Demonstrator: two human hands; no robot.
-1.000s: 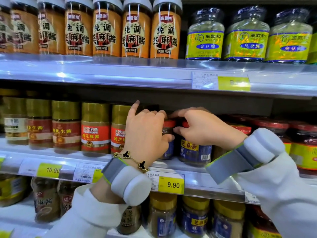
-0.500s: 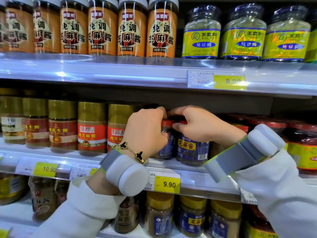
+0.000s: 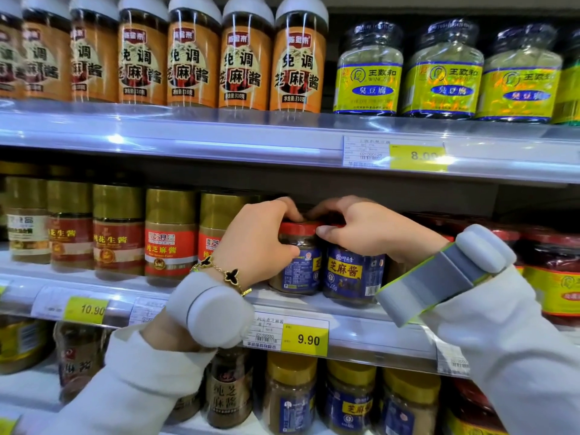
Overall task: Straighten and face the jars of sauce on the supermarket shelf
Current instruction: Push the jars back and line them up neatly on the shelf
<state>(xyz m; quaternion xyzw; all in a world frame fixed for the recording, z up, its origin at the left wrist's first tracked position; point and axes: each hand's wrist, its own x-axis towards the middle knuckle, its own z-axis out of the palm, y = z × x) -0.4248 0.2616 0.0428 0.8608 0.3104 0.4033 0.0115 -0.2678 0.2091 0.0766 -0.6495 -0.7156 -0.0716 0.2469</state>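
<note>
Two red-lidded, blue-labelled sesame sauce jars stand side by side on the middle shelf (image 3: 361,328). My left hand (image 3: 254,243) grips the left jar (image 3: 301,265), thumb on its side and fingers over the lid; its label is turned partly sideways, showing small print. My right hand (image 3: 367,230) curls over the lid of the right jar (image 3: 354,274), whose yellow-lettered label faces forward. Most of that lid is hidden under my fingers.
Gold-lidded jars (image 3: 171,233) line the shelf to the left, red-lidded dark jars (image 3: 552,274) to the right. Orange-labelled bottles (image 3: 244,61) and yellow-labelled glass jars (image 3: 367,80) fill the shelf above. Yellow-lidded jars (image 3: 292,394) stand on the shelf below. Price tags (image 3: 304,339) hang on the rail.
My left index finger, raised before, has curled down onto the left jar's lid. The right jar has turned so its yellow label faces front. Both jars sit nearer the shelf front.
</note>
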